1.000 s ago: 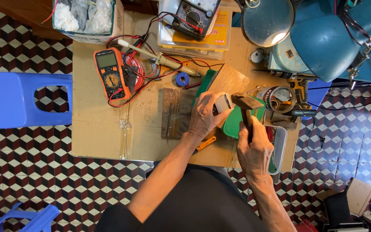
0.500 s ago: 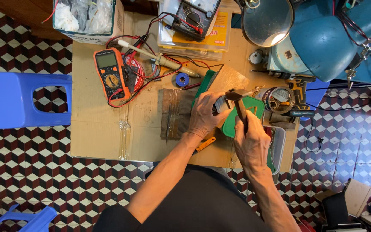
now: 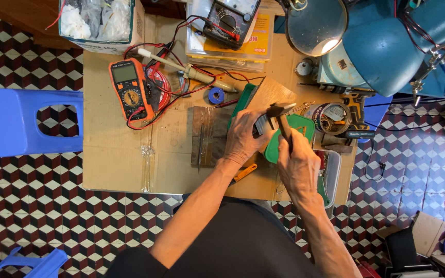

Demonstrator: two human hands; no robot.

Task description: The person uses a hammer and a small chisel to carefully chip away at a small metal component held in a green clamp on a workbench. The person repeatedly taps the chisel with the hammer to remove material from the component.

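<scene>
Right now, near the middle of the frame: left hand (image 3: 243, 136) pressed down on a small grey metal part (image 3: 261, 123), fingers curled over it to keep it steady on the green plastic lid (image 3: 297, 131). Right hand (image 3: 300, 164) clenched round a dark-headed hammer (image 3: 279, 116), raised just above.

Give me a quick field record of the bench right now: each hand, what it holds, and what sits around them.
left hand: pressed on a small dark part over the green board
right hand: gripping a hammer, head above the part
surface: cardboard-covered table
left of the hands: orange multimeter with red and black leads
near the left wrist: orange-handled tool
right of the hands: tape roll
above: lit lamp
</scene>
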